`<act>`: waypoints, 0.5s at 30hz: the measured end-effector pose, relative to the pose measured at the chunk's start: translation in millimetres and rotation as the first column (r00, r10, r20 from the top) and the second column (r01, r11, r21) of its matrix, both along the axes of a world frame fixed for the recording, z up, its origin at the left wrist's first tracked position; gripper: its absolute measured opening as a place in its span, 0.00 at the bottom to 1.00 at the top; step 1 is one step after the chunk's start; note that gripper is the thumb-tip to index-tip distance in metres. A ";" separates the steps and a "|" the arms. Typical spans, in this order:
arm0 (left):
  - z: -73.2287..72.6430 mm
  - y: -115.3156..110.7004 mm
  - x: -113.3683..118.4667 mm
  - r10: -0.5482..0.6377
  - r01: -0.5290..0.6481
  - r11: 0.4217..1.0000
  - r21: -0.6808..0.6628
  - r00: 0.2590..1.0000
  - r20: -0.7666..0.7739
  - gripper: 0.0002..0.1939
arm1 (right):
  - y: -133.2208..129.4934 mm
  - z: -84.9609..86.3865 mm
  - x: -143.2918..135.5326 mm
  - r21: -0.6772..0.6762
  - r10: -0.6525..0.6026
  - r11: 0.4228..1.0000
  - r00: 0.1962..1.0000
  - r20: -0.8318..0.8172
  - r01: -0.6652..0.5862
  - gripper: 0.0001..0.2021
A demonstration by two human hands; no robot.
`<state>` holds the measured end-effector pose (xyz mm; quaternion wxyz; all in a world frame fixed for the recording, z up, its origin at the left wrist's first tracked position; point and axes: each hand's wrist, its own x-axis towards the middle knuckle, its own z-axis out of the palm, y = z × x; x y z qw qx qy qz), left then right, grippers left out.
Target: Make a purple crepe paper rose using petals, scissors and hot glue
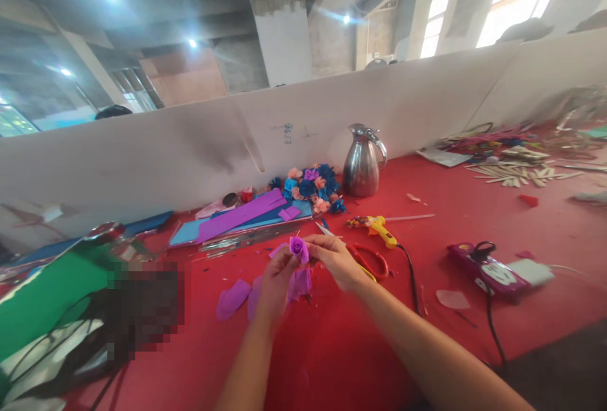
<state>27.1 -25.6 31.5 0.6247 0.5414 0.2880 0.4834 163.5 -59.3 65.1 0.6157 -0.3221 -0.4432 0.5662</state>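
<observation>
Over the middle of the red table (332,363), the left hand (276,277) pinches the lower part of a small purple paper flower (298,246) between thumb and fingers, its rolled centre facing up, while the right hand (336,259) has thumb and fingertips closed on the flower's right edge. Loose purple petals (233,299) lie on the table to the left of the left hand, and more purple pieces (300,283) show between the two forearms. Scissors with red handles (382,262) lie just to the right of the right hand, partly hidden by it, and beyond them is a yellow glue gun (380,231) with its cord running toward the near side. On the far side, a long purple strip (241,216) lies over blue sheets, left of a heap of blue, pink and purple paper flowers (307,188); a metal jug (363,167) stands upright just right of that heap. Farther right are a purple power strip (493,274) and, beyond it, a spread of pale sticks (515,175)
</observation>
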 end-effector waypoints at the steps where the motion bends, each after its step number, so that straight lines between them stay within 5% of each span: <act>1: 0.1 0.1 0.0 0.002 -0.002 1.000 -0.002 1.000 -0.002 0.07 | 0.6 -1.0 0.2 -0.002 0.007 1.000 1.000 -0.008 -0.007 0.15; 15: -6.1 2.8 -0.9 0.069 -0.068 0.997 -0.041 0.997 0.026 0.10 | 11.9 -17.3 -1.4 0.090 -0.046 0.995 0.996 0.081 0.038 0.08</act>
